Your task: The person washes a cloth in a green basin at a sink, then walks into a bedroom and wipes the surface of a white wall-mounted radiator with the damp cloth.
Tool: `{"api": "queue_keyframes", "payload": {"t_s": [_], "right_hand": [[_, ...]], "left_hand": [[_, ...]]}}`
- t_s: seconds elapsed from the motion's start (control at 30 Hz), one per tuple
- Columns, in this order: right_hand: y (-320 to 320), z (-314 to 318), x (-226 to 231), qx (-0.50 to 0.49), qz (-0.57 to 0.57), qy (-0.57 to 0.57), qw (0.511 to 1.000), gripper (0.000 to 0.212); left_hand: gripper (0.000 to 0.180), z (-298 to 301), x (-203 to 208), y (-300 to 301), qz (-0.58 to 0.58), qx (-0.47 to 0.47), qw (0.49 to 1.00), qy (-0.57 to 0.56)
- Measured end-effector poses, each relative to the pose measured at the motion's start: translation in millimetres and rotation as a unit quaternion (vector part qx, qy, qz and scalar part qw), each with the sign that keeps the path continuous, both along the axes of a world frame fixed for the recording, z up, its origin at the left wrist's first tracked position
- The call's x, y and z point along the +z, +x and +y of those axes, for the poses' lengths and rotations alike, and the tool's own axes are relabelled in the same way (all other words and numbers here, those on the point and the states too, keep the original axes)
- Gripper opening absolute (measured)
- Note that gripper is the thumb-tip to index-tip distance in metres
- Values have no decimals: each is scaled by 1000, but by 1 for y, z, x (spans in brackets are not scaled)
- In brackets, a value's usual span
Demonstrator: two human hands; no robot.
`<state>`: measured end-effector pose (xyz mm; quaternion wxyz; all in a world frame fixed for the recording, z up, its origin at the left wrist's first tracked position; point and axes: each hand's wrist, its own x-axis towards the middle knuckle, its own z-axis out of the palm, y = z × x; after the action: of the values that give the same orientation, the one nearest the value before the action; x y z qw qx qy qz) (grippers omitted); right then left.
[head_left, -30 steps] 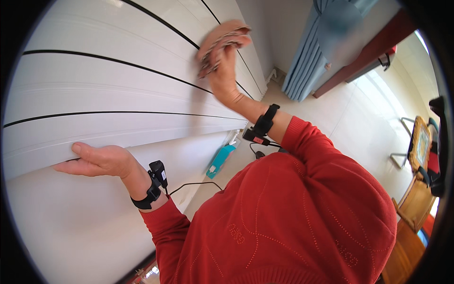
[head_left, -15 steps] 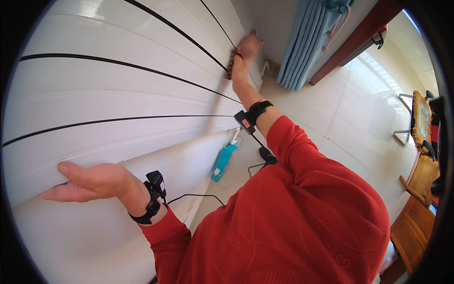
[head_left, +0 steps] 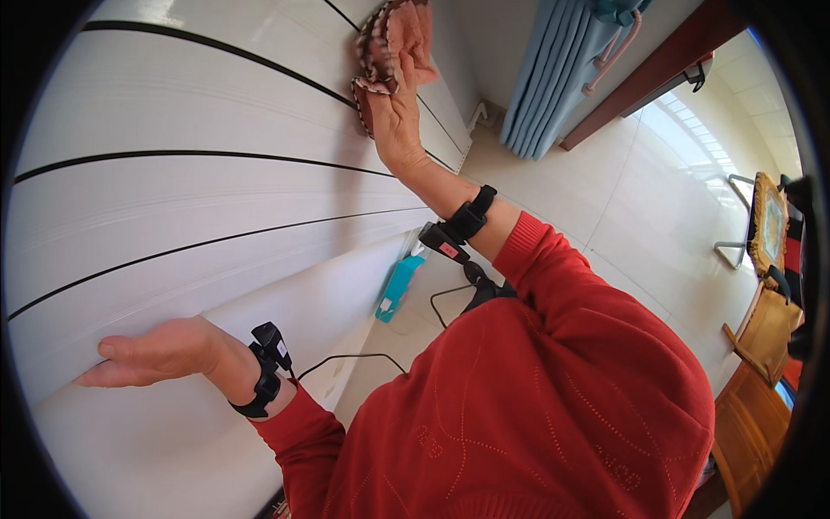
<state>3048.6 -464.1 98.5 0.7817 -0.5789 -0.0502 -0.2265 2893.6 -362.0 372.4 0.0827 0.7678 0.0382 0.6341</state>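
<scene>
A white panel (head_left: 199,104) crossed by long black grooves fills the upper left. High on its far side, my right hand (head_left: 400,125) is closed on a pinkish-brown cloth (head_left: 411,35) with striped edges. The cloth lies against the panel, and my fingers are partly hidden by it. My left hand (head_left: 160,353) is at the panel's lower edge on the left. Its fingers are stretched out and its thumb is apart, with nothing held in it. Each wrist wears a black strap with a small box and a cable.
Below the panel is a smooth white surface (head_left: 156,450). A turquoise box (head_left: 399,287) stands on the tiled floor (head_left: 640,203) beyond. A gathered blue curtain (head_left: 558,78) hangs by a dark red door frame (head_left: 648,73). A gold-framed picture (head_left: 768,225) and wooden furniture (head_left: 752,432) are at the right.
My right hand has moved up and left over the panel, and the cloth in it now shows. My left hand is slightly lower. The panel has shifted downward in view.
</scene>
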Motion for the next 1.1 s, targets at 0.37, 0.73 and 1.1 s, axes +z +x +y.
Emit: {"api": "queue_keyframes", "payload": {"t_s": [0.37,0.73,1.1], "right_hand": [[56,-36,-226,153,477,191,844,14],[-24,-5,-110,389,558,252,688,12],[28,-66,109,632,296,294,654,24]], "left_hand": [[73,18,-6,0,-34,191,981,20],[75,39,-4,-7,20,286,955,75],[85,35,-2,1,0,169,985,-24]]}}
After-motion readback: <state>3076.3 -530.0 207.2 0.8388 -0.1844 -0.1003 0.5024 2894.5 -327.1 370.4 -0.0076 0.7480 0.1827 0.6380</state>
